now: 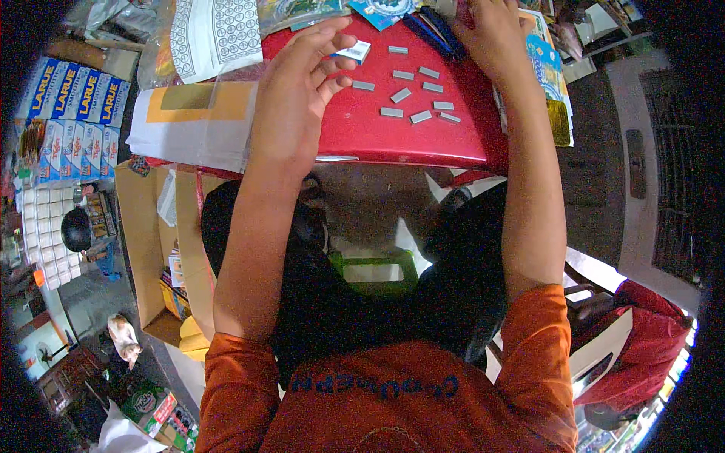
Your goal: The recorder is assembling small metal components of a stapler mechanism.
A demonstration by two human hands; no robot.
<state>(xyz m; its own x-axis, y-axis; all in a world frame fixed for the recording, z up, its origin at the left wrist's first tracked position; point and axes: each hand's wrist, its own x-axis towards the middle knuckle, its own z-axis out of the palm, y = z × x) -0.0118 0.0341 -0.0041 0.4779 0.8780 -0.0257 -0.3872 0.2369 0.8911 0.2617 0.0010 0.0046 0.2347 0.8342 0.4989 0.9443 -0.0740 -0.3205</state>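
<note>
My left hand (302,87) hovers over the left part of the red table (355,136), its fingers apart and slightly bent. Just beyond its fingertips is a small white box (356,50), partly covered by them; I see no grip on it. Several short grey bars, like strips of staples (400,96), lie scattered across the red surface between my hands. At the table's far right, my right hand (491,34) is beside a long dark blue object (434,34), perhaps a stapler. The upper edge of the picture cuts off most of its fingers.
A printed sheet (215,38) and plastic-wrapped packets cover the far left of the table, with a white and orange envelope (189,124) nearer. Colourful papers (547,68) lie along the right edge. A cardboard box (147,249) stands on the floor left of my legs.
</note>
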